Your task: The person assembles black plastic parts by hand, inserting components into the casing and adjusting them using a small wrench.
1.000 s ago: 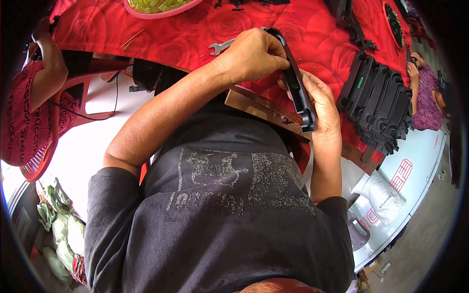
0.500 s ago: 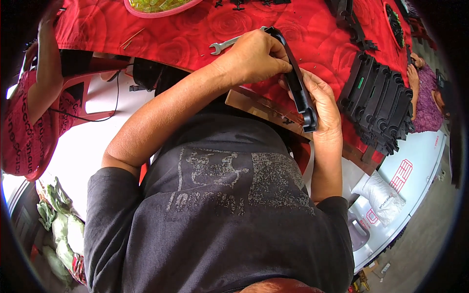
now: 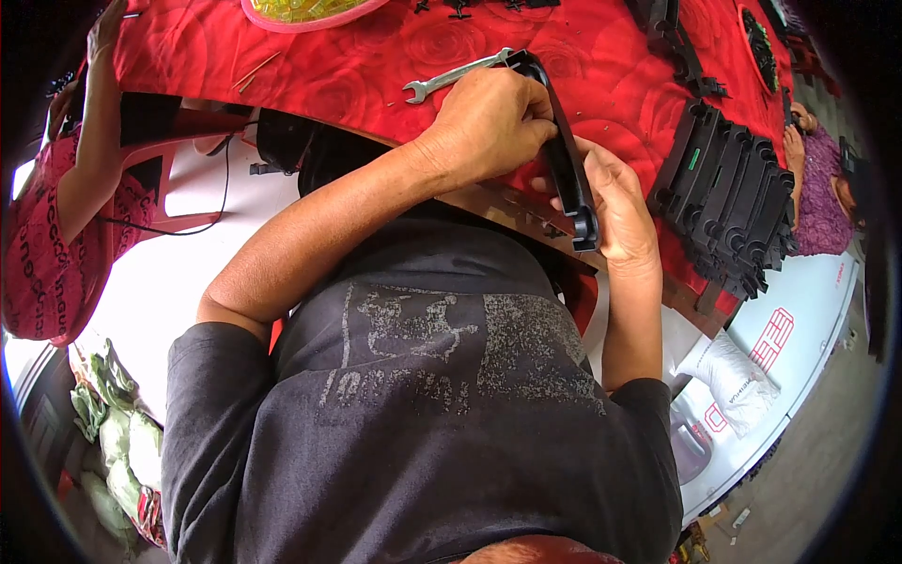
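A long, narrow black plastic housing (image 3: 569, 169) with a hollow channel and rounded ends is held aslant above the table's front edge. My right hand (image 3: 618, 205) grips its lower part from the right, thumb on the near side and fingertips showing past its left edge. At the upper half, my left hand (image 3: 496, 120) is closed, thumb and curled fingers pressed together against the channel. Whatever those fingers pinch is hidden. Behind the left hand a silver open-end wrench (image 3: 442, 85) lies on the red cloth.
Several similar black housings (image 3: 728, 193) are stacked at the right on the red tablecloth (image 3: 357, 70). A pink-rimmed basin (image 3: 315, 26) of yellow-green pieces stands at the far side. Co-workers sit left (image 3: 56, 235) and right (image 3: 819, 188). A wooden edge (image 3: 493, 209) runs below my hands.
The left hand has shifted slightly down and left along the housing, uncovering more of the wrench. My right hand's fingers have loosened a little; the housing has barely moved.
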Motion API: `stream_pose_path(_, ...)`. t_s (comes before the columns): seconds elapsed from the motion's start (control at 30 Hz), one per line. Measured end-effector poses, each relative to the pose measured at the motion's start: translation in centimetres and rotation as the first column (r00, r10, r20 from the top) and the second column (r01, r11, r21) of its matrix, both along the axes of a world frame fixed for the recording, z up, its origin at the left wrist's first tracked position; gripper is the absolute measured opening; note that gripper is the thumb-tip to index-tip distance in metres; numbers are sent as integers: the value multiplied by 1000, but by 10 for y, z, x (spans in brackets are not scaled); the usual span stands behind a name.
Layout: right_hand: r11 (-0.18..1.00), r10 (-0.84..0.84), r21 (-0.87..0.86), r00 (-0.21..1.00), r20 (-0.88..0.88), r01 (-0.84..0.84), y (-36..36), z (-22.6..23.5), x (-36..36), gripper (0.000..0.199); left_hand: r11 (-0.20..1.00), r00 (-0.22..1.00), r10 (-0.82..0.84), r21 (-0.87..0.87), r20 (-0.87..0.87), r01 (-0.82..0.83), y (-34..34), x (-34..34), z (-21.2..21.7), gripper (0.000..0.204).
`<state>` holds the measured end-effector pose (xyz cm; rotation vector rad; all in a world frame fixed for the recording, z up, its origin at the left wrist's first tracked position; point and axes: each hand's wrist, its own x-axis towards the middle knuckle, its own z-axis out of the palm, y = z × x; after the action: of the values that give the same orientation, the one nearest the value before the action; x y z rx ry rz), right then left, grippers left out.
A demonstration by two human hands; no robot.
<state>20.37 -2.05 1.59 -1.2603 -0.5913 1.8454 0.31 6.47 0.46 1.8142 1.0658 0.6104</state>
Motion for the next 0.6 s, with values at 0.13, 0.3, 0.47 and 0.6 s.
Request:
stream_pose_path(0.13,988,98,88,960,264,-125,-6,3,-1,48,994,1000,-1,105,20,-1,-3,2,-12,17)
stream_pose_path(0.3,976,98,132,895,435,-171,-8,8,-5,50,995,1000,10,98,9,-11,-11,6,-13,18)
stream_pose_path(0.47,949,37,236,813,582,-211,-14,4,-12,43,990,999,26,140,-43,-20,-12,9,-9,18)
stream_pose_path(0.6,908,-45,300,644,764,-293,-15,0,-17,37,987,996,38,161,-78,-25,-11,10,-9,17)
